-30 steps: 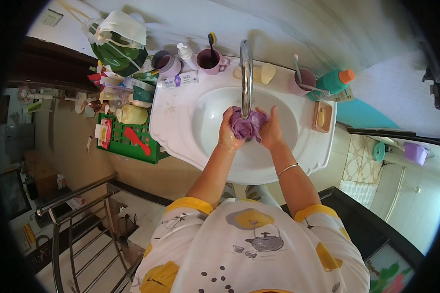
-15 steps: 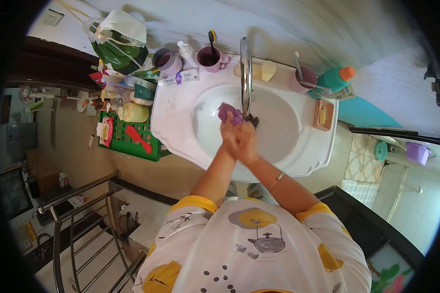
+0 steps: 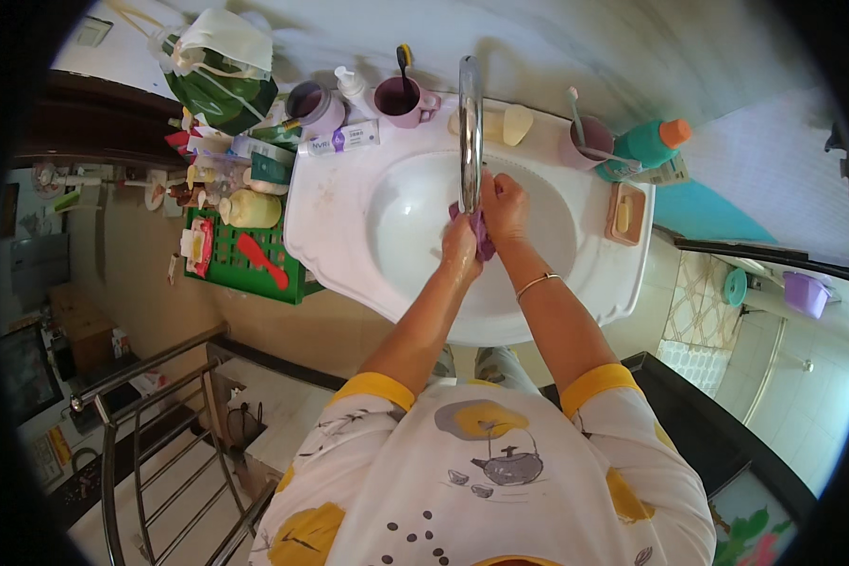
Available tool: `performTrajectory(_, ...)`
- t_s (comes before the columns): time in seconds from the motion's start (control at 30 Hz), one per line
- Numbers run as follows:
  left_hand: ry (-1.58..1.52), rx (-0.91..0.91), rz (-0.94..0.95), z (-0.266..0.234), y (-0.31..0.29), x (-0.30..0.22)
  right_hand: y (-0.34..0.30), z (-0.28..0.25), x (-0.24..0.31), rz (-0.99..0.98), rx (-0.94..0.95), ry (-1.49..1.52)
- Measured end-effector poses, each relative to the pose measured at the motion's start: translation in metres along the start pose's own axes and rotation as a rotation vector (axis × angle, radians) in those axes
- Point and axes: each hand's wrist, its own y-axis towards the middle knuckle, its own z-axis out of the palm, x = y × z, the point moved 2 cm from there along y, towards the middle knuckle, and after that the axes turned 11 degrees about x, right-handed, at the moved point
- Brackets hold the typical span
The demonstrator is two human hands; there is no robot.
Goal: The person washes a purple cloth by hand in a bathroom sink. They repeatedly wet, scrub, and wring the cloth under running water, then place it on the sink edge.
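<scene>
From my remote view, the purple cloth [image 3: 485,243] is bunched at the faucet's [image 3: 471,123] tip, probably so water can reach it. My left hand's [image 3: 459,243] fingers curl around it; my right hand's [image 3: 506,209] grip I cannot tell. Its visible strip runs from the faucet toward the body, without a clear front.
</scene>
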Motion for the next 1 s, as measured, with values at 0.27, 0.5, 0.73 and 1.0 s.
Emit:
performTrajectory(0.27, -0.161, 0.137, -0.025, -0.035, 0.021, -0.006, -0.043, 0.026, -0.003, -0.342, -0.024, 0.058)
performTrajectory(0.5, -0.03, 0.101, -0.014, -0.008, 0.013, -0.041, 0.05, -0.008, -0.023, 0.231, 0.103, 0.713)
performTrajectory(0.73, 0.2, 0.279, 0.135, 0.01, -0.005, -0.047, 0.087, -0.012, -0.022, 0.227, 0.159, 0.827)
performTrajectory(1.0, -0.071, 0.1, 0.141, -0.03, -0.009, -0.026, -0.006, 0.013, -0.062, 0.324, 0.603, 0.248)
